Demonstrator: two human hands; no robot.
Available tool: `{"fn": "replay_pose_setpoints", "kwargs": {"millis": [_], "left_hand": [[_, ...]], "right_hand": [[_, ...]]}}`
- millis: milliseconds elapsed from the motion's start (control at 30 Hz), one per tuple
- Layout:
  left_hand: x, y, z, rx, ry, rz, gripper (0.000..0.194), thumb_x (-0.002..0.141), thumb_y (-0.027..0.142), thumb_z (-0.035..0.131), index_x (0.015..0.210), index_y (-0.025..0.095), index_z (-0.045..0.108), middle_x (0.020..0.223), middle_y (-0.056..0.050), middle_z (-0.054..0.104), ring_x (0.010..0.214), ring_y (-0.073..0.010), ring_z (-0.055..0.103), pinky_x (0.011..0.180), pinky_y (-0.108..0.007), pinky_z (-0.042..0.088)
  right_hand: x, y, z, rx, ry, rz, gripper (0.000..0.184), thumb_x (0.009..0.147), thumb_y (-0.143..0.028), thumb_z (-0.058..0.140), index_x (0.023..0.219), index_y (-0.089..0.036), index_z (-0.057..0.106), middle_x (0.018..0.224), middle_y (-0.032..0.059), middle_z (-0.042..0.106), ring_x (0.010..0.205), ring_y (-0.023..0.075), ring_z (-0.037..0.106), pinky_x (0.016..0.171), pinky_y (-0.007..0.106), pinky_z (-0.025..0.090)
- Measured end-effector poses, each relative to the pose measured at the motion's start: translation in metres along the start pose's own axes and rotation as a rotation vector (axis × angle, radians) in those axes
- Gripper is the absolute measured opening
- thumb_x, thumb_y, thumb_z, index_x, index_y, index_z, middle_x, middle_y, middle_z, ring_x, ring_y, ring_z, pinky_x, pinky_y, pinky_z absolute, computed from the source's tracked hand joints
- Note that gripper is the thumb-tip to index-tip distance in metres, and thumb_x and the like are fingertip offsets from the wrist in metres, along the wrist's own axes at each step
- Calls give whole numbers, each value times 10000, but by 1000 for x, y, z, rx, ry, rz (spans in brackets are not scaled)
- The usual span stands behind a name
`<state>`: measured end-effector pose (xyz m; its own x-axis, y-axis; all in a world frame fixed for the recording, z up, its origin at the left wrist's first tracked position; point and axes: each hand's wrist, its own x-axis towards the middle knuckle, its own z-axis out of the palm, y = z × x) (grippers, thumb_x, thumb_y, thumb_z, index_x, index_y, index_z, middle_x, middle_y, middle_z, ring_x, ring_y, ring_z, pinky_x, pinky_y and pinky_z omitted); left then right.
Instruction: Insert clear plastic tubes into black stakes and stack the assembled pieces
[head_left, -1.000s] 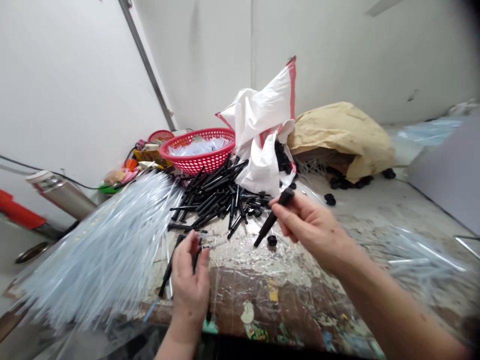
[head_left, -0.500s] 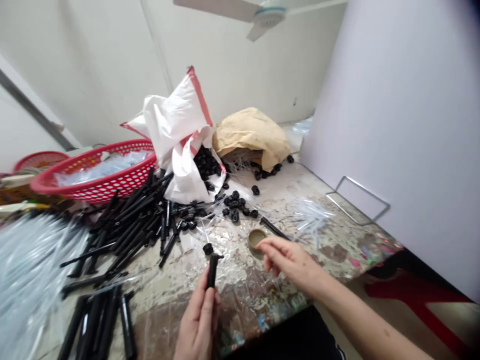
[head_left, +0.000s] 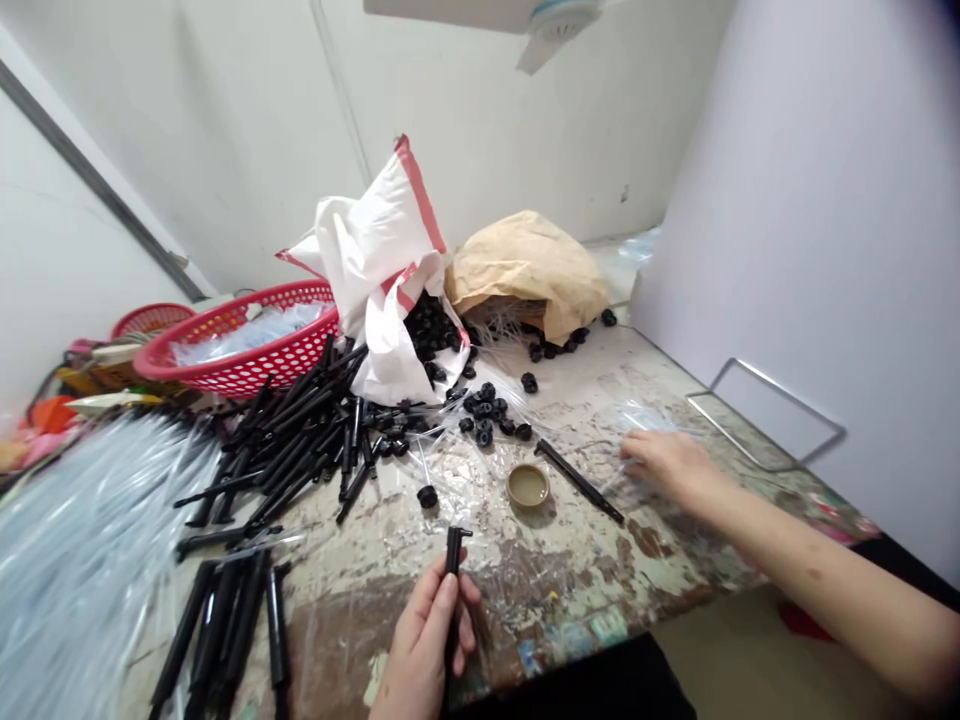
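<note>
My left hand (head_left: 424, 640) is wrapped round a black plastic tube (head_left: 453, 550) with a small side spout at its top, held upright near the front of the table. My right hand (head_left: 667, 468) reaches to the right, its fingertips curled down into a small pile of thin clear plastic tubes (head_left: 641, 415); what they pinch is hidden. Between the hands stands a small round dish (head_left: 528, 486) with liquid in it. A longer black tube (head_left: 581, 482) lies beside the dish. Nearer my left hand lies a black cap (head_left: 427, 497) with a clear thin tube attached.
Black caps (head_left: 484, 410) lie scattered mid-table before a white sack (head_left: 375, 250) and a tan bag (head_left: 532, 265). To the left are a heap of black tubes (head_left: 292, 450), long clear tubes (head_left: 82, 560) and a red basket (head_left: 240, 375). A metal wire frame (head_left: 772, 400) stands at right.
My right hand has moved from the dish across to the clear tubes on the right. The left hand still holds the black tube. The camera view has shifted somewhat.
</note>
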<state>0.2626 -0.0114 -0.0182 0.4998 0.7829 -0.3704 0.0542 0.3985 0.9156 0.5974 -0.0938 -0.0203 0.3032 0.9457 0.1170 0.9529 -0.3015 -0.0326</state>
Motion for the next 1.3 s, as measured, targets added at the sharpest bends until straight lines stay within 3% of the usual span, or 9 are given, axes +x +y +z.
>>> {"fn": "replay_pose_setpoints", "kwargs": {"millis": [133, 467, 567, 700, 800, 867, 1000, 1167, 1300], "left_hand": [[-2, -5, -4, -14, -12, -22, 427, 755, 477, 589, 1072, 191, 573, 735, 9, 560, 485, -59, 380, 404, -165, 287], [-5, -1, 3, 3, 63, -22, 498, 668, 510, 645, 1037, 179, 601, 701, -7, 587, 441, -64, 380, 370, -166, 260], [-4, -4, 4, -33, 96, -12, 540, 645, 521, 662, 1061, 182, 597, 698, -10, 592, 426, -59, 375, 352, -160, 234], [-2, -1, 14, -83, 32, -3, 545, 659, 459, 690, 1117, 192, 563, 859, -47, 629, 406, -14, 332, 360, -153, 211], [-2, 4, 23, -71, -22, -10, 546, 647, 384, 728, 1128, 197, 548, 952, -64, 634, 408, 0, 342, 382, -163, 259], [-3, 6, 26, -41, -15, -11, 503, 655, 363, 727, 1096, 187, 561, 838, -26, 630, 403, -7, 353, 385, -164, 262], [-6, 8, 27, -24, 83, 1, 455, 638, 346, 740, 1036, 193, 582, 664, 47, 555, 387, -17, 340, 380, -165, 244], [-11, 10, 26, -35, 68, -27, 495, 616, 392, 746, 1042, 196, 588, 638, 52, 527, 402, -33, 348, 391, -178, 243], [-10, 9, 16, -69, 46, 18, 417, 755, 471, 594, 1049, 176, 591, 645, 22, 527, 454, -58, 347, 396, -182, 216]], "right_hand": [[5, 6, -6, -27, -86, -21, 173, 822, -227, 532, 716, -221, 669, 773, 28, 677, 738, 185, 603, 592, 272, 333], [-1, 2, -20, -101, 6, 40, 301, 880, -295, 418, 718, -185, 646, 788, 82, 648, 773, 219, 567, 665, 316, 354], [-26, -20, -32, 185, 5, 72, 320, 898, -313, 371, 754, -192, 629, 793, 77, 632, 773, 210, 563, 695, 327, 406], [-62, -83, -42, 667, -120, 30, 347, 925, -345, 324, 737, -202, 578, 798, 61, 604, 744, 185, 555, 686, 325, 454], [-74, -128, -41, 754, -152, -108, 311, 920, -288, 347, 752, -187, 589, 791, 59, 580, 762, 182, 541, 724, 341, 446], [-75, -145, -36, 774, -156, -151, 312, 915, -256, 348, 739, -178, 594, 782, 58, 570, 762, 179, 538, 733, 346, 442], [-71, -159, -28, 888, -173, -137, 233, 895, -245, 385, 842, -184, 603, 845, 57, 600, 784, 165, 565, 731, 311, 460], [-66, -167, -28, 991, -272, -113, 230, 876, -243, 425, 1070, -220, 547, 788, 7, 658, 683, 144, 613, 640, 264, 479], [-47, -147, -30, 898, -111, -92, 271, 911, -281, 374, 1074, -207, 577, 750, 24, 664, 654, 149, 613, 606, 275, 485]]}}
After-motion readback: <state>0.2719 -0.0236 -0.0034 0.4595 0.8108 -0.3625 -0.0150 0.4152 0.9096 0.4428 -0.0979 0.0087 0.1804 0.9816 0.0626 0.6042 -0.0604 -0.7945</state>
